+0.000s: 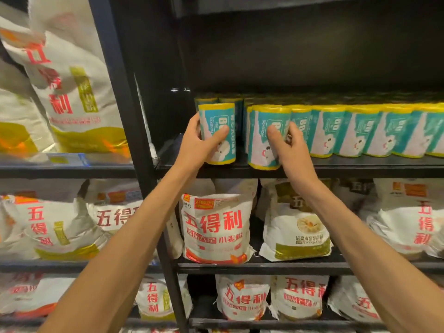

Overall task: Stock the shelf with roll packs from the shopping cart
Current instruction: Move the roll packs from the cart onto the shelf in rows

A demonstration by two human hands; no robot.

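Two bare forearms reach up from the bottom of the view toward a dark metal shelf [336,168]. Left hand [195,143] curls its fingers and thumb around a teal and yellow roll pack [217,131], which stands upright at the left end of the shelf, its base at the front edge. Right hand [292,145] grips a second roll pack [263,138] just to the right, thumb across the front and fingers wrapped round its right side; this pack also stands upright at the front edge. A small gap separates the two held packs. To the right, a row of matching roll packs [374,131] lines the shelf front, with more packs behind in shadow. Black uprights [134,131] frame the shelving. Below and to the left, on other shelves, sit white flour bags [216,227] printed with large red characters. No shopping cart shows in view.
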